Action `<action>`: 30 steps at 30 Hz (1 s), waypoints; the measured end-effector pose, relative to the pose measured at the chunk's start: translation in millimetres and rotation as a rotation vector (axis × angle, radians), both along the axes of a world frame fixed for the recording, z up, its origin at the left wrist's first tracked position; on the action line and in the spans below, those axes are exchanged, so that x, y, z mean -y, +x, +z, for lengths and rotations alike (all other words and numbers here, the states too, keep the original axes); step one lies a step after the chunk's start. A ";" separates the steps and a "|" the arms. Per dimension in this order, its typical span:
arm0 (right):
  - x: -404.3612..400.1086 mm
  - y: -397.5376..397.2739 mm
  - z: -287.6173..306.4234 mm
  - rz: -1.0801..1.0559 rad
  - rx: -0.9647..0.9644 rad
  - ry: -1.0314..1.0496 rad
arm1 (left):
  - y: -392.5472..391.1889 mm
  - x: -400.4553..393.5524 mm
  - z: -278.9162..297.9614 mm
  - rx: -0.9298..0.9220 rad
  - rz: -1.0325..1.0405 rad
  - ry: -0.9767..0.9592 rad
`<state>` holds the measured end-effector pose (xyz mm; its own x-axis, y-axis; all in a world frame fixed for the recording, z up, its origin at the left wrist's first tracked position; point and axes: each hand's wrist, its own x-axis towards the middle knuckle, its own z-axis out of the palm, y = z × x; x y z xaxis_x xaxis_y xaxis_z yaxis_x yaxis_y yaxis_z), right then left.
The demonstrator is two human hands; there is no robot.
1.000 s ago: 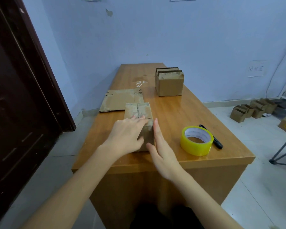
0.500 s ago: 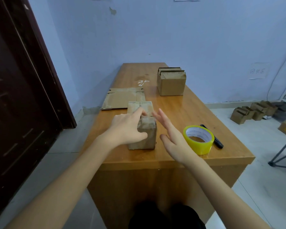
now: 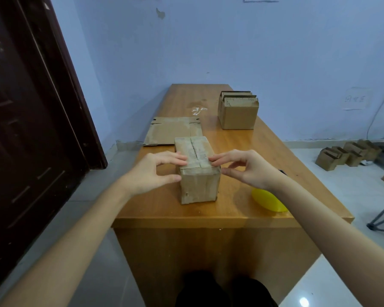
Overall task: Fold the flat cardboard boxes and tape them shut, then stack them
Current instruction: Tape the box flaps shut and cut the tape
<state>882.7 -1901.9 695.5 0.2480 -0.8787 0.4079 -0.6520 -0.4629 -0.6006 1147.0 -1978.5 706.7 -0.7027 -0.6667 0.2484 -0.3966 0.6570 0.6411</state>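
Blue walls back a wooden table (image 3: pixel 242 151) where a folded box (image 3: pixel 196 171) stands near the front edge. Left hand (image 3: pixel 151 171) and right hand (image 3: pixel 251 167) pinch its near top corners, fingers curled. Flat cardboard (image 3: pixel 169 130) lies behind it; yellow tape (image 3: pixel 267 200) sits to its right.

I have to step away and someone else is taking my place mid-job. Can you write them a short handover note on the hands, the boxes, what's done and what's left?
Left hand: grip on the near left top edge of the folded box, fingertips on top, thumb on the side.
Right hand: fingertips at the box's near right top edge, thumb just off its side.
The box stands near the table's front edge, top flaps closed, centre seam visible.
Flat cardboard lies behind it, unfolded. An open box holding cardboard pieces sits far right.
Yellow tape roll sits right of the box, partly hidden by the right wrist.
Done: one box folded. Left: tape if needed, fold the flat, stack.
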 end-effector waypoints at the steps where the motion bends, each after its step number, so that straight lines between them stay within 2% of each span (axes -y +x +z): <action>1: 2.3 0.4 -0.2 -0.006 -0.001 -0.016 | -2.2 1.5 -1.4 -0.038 0.022 -0.031; 12: 11.3 15.5 -19.2 -0.106 0.052 -0.253 | -15.2 4.3 -22.3 -0.299 0.131 -0.107; 16: 13.0 16.5 -20.0 -0.111 0.087 -0.249 | -10.4 5.4 -25.0 -0.292 0.088 -0.050; 20: 10.7 9.9 -19.4 -0.071 0.024 -0.231 | -9.5 6.9 -28.3 -0.256 0.079 -0.097; 27: 9.5 16.6 -31.5 -0.120 0.126 -0.287 | -22.2 1.5 -44.1 -0.449 0.117 -0.173; 30: 8.6 17.5 -37.0 -0.089 0.018 -0.295 | -19.6 1.5 -50.5 -0.403 0.082 -0.148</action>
<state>900.2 -1910.4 658.5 0.1655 -0.7394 0.6525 -0.6880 -0.5606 -0.4607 1127.4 -1980.1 656.2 -0.4764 -0.6526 0.5892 -0.1880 0.7303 0.6568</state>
